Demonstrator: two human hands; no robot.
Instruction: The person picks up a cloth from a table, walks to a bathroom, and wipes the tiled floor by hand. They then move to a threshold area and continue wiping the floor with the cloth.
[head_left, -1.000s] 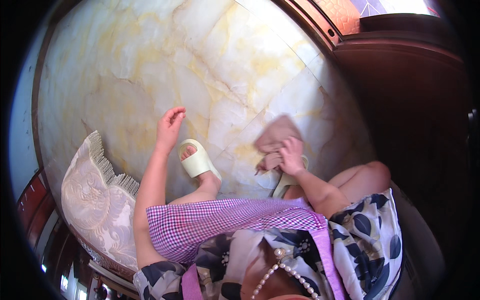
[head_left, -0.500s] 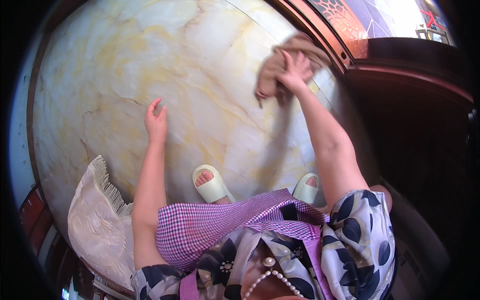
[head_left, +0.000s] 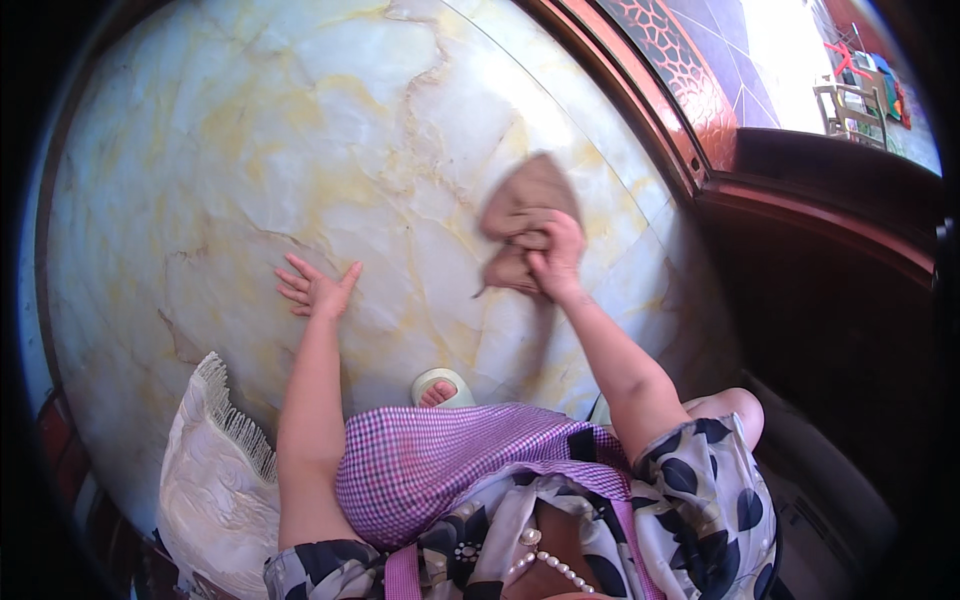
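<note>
While my right hand grips the brown fabric cloth at its bunched middle, my left hand is splayed and unladen over the glossy white-and-yellow marbled floor. The cloth is ahead of my right forearm; its long axis runs away from me, the broad corner pointing forward, the thin end pointing back and left. I cannot tell whether it contacts the floor.
</note>
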